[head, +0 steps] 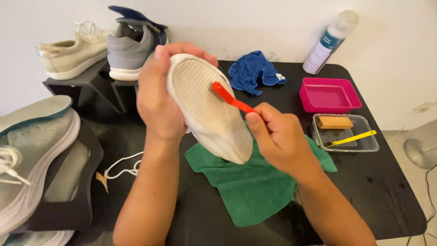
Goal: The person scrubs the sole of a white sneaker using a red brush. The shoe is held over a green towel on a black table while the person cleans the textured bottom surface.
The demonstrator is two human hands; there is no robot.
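the left hand grips a white shoe held sole-up above the black counter, fingers wrapped around the far edge near the heel end, thumb side toward the camera. the ribbed pale sole faces up and tilts down toward the right. the right hand is closed around the handle of a red brush, whose head rests against the middle of the sole; the bristles themselves are hard to make out from this angle, so it may be a scraper-like tool.

under the shoe a green cloth lies spread on the counter, partly covered by the right forearm. a white lace trails just left of the left wrist. behind the shoe sits a crumpled blue cloth, and to its right a white spray bottle leans against the wall. near the right edge stand a pink tray and, just in front of it, a clear tray holding a tan block and a yellow tool. at back left a beige sneaker and a grey sneaker rest on a dark rack. large pale soles fill the left foreground.
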